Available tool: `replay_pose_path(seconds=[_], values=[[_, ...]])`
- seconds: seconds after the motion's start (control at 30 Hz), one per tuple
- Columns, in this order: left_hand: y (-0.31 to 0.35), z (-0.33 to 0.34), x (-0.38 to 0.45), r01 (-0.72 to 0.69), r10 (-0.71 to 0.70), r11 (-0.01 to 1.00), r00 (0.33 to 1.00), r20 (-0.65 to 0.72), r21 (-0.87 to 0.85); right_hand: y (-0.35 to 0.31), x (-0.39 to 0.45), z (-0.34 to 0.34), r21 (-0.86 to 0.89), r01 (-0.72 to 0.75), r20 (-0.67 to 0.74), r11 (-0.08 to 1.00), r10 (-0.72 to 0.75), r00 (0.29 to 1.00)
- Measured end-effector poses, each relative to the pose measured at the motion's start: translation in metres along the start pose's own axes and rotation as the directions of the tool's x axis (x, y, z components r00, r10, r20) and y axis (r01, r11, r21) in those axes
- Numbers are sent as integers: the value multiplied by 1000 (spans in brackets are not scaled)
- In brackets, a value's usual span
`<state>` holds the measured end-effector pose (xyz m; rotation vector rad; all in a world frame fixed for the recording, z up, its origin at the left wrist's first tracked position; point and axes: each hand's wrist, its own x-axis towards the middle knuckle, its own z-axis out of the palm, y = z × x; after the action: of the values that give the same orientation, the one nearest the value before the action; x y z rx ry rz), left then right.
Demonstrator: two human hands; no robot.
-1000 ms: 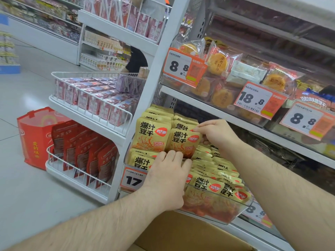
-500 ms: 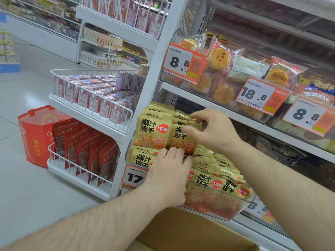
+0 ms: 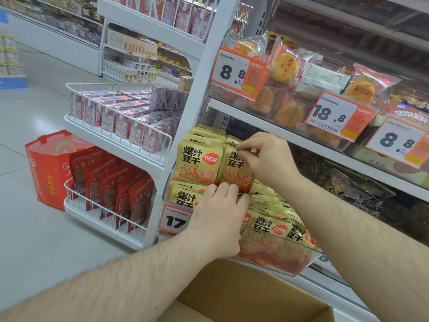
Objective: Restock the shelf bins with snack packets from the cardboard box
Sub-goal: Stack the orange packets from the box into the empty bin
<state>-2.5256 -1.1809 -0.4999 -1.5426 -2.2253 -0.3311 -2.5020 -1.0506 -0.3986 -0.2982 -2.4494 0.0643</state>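
Note:
Yellow snack packets [image 3: 197,161] with black lettering fill a clear plastic shelf bin [image 3: 299,263] in rows, some standing upright at the back. My right hand [image 3: 267,159] pinches the top edge of an upright packet [image 3: 234,168] in the back row. My left hand [image 3: 220,217] lies over the packets lower in the bin, its fingers curled against the foot of that upright packet. The open cardboard box [image 3: 243,296] sits below the bin at the bottom of the view; its contents are hidden.
Above the bin, a shelf holds wrapped cakes [image 3: 283,68] behind orange price tags [image 3: 239,70]. To the left stand white wire racks with pink boxes [image 3: 120,117] and red pouches [image 3: 111,182]. A red bag [image 3: 46,163] sits on the grey floor.
My right hand has slid left along the back row and now pinches the top of the upright packet. My left hand has stayed over the lower packets.

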Motion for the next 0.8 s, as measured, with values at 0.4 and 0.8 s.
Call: replay_pose_path(seconds=[0.4, 0.8], values=[[3, -8, 0, 13, -12, 999, 1000, 23, -36, -3, -10, -2, -55, -11, -12, 998, 10, 1000], [-38, 35, -90, 151, 22, 964, 774, 632, -218, -46, -227, 104, 284, -351, 225, 892, 294, 929]])
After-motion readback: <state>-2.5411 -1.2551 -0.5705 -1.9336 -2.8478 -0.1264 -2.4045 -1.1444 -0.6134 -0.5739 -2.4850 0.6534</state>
